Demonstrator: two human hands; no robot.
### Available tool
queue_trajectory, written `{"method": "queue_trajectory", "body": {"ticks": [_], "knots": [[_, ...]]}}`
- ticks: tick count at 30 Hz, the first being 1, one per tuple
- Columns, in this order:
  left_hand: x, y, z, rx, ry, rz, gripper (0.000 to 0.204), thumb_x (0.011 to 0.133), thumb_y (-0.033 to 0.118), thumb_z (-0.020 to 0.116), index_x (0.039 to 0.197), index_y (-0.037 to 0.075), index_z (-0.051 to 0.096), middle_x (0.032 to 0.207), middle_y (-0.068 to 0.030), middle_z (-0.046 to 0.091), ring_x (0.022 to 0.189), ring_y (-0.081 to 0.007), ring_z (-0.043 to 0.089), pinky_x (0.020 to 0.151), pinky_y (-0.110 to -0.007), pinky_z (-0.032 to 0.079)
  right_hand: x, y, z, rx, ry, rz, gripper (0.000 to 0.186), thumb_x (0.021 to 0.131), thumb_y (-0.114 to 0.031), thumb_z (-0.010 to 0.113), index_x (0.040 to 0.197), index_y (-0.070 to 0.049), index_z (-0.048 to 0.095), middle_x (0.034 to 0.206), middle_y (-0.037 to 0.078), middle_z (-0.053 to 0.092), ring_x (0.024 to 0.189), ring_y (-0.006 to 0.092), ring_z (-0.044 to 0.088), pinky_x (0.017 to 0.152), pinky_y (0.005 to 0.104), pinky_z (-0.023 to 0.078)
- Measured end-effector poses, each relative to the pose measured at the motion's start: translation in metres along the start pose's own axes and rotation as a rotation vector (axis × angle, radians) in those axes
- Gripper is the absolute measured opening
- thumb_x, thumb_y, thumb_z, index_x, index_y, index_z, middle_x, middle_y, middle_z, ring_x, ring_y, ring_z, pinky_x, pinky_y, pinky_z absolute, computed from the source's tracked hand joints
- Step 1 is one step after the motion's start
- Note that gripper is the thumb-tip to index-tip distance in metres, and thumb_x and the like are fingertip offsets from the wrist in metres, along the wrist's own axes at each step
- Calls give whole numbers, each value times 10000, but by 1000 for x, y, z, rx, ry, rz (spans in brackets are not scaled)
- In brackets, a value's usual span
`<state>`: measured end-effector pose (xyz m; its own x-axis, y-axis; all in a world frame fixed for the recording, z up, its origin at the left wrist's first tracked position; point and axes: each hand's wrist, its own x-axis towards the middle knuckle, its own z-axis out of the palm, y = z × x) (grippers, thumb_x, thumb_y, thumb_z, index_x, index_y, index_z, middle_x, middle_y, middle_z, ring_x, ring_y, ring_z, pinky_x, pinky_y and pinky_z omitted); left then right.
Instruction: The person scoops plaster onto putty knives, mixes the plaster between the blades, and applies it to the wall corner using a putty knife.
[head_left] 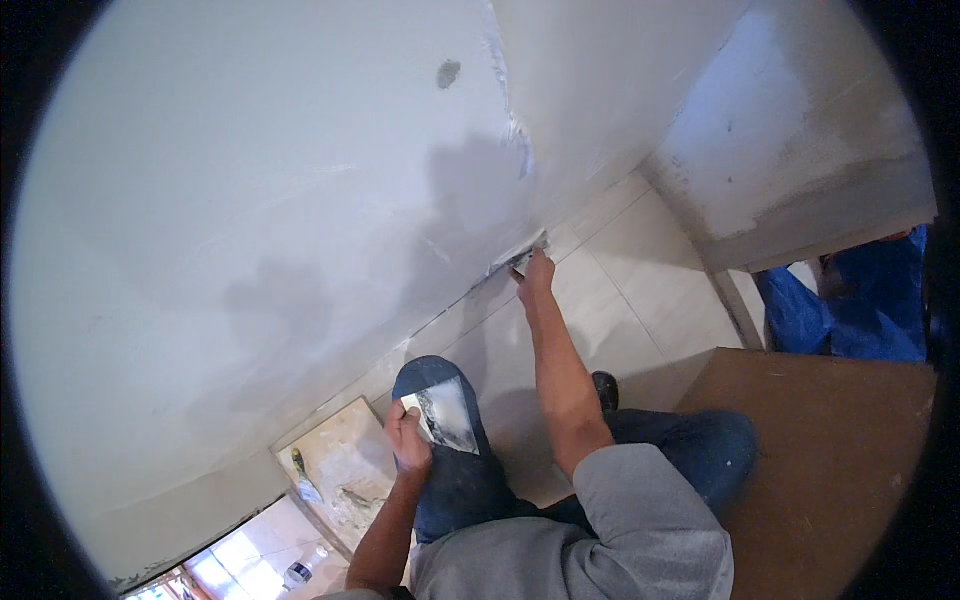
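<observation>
My right hand [537, 272] reaches out to the foot of the white wall [300, 170], its fingers closed round a putty knife [518, 260]. The knife lies along the line where wall and tiled floor meet; its blade is only partly visible. My left hand [404, 438] grips a wide flat scraper [448, 412] by its pale edge, above my left knee. White putty with dark streaks covers the scraper's face. A rough ridge of white filler [518, 135] runs down the wall's corner.
To the left, a putty-smeared board [345, 440] carries a small yellow-handled knife [304, 475]. A brown panel [820, 440] stands at my right, with blue plastic sheeting [850, 315] beyond it. Beige tiles [625, 265] run between the walls. A container [298, 573] sits lower left.
</observation>
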<state>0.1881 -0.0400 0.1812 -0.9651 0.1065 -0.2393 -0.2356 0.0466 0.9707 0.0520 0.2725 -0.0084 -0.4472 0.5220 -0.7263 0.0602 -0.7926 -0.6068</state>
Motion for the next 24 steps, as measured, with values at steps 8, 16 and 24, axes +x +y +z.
{"method": "queue_trajectory", "body": {"ticks": [8, 16, 24], "knots": [[-2, 4, -10, 28, -33, 99, 118, 897, 84, 472, 886, 8, 562, 830, 5, 516, 826, -101, 459, 759, -263, 388, -223, -108, 91, 142, -148, -584, 382, 1008, -327, 479, 1197, 2, 524, 1035, 88, 622, 848, 190, 626, 618, 330, 547], [18, -69, -28, 13, -22, 100, 271, 948, 210, 492, 1090, 3, 595, 908, -10, 602, 795, -119, 519, 709, -277, 447, -376, -133, 139, -355, 41, -1595, 401, 1006, -257, 526, 1278, 38, 528, 963, 143, 557, 829, 287, 558, 812, 373, 454], [18, -41, -32, -21, -93, 84, 320, 924, 160, 490, 1107, -84, 587, 971, -84, 623, 929, -184, 545, 870, -299, 432, -375, -121, 79, -483, -105, -1555, 306, 1005, -190, 526, 1180, 50, 598, 982, 116, 606, 854, 231, 599, 747, 359, 486]]}}
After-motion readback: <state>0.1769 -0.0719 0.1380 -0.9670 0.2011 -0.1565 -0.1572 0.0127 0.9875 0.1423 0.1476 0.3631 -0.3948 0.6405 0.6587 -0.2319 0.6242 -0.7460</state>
